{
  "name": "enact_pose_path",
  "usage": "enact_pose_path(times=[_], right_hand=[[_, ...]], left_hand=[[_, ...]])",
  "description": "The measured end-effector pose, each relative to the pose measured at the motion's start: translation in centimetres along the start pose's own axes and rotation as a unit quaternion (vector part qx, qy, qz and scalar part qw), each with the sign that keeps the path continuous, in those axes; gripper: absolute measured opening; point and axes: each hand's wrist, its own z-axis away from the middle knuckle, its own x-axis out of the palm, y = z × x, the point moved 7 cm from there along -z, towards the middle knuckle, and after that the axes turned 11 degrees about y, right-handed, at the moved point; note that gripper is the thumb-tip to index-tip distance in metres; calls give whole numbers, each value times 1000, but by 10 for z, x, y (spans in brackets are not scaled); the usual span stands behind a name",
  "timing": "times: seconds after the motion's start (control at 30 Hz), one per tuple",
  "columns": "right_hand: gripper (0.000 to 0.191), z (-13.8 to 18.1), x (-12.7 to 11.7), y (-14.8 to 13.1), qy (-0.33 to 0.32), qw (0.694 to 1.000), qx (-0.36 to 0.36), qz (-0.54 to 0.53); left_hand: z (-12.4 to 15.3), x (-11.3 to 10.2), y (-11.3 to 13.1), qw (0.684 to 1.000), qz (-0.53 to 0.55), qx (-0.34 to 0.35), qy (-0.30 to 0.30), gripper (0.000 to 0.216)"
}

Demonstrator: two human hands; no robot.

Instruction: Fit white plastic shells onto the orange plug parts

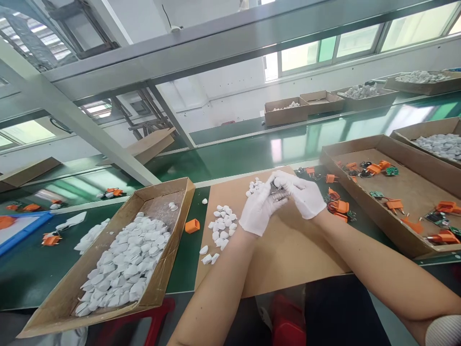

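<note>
My left hand (pixel 260 206) and my right hand (pixel 302 192), both in white gloves, meet over a brown cardboard sheet (pixel 288 254). The left fingers are closed around a small dark part (pixel 276 196), mostly hidden by the gloves. Fingertips of the right hand are pinched together against it; whatever they grip is too covered to name. Beside the left hand lie several small white putty-like lumps (pixel 222 222), with another cluster of lumps (pixel 255 186) just beyond it. Right of the right hand are orange plug housings (pixel 338 205) with wires and small circuit boards.
A cardboard tray (pixel 176 240) heaped with white lumps stands at left, an orange housing (pixel 192 226) beside it. At right, another tray (pixel 363 144) holds orange plugs and green boards. More boxes (pixel 286 115) line the far bench. A metal beam (pixel 216 43) crosses above.
</note>
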Motion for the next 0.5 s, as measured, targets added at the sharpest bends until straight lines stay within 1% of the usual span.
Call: enact_pose_path(times=[0.03,0.1,0.2,0.27,0.37,0.43,0.47,0.5], right_hand=[[34,0,-1,-2,1,1000,15,-15],[36,1,-1,-7,-9,999,34,-28],[46,4,1,-9,-9,997,69,-39],[48,7,1,-6,2,996,86,-33],[41,9,0,3,22,996,88,-21],[41,9,3,7,18,997,74,-17],[43,8,4,7,16,998,54,-9],[48,7,5,5,15,1000,20,5]], left_hand=[[0,1,1,1000,-15,14,-7,39],[0,-4,2,998,-49,42,12,43],[-1,-8,2,989,-109,92,31,44],[-1,-9,3,977,-152,141,47,39],[0,-12,8,953,-199,210,89,28],[0,-15,9,953,-184,214,109,26],[-2,-16,6,965,-151,185,108,26],[-3,-16,2,979,-107,141,100,27]])
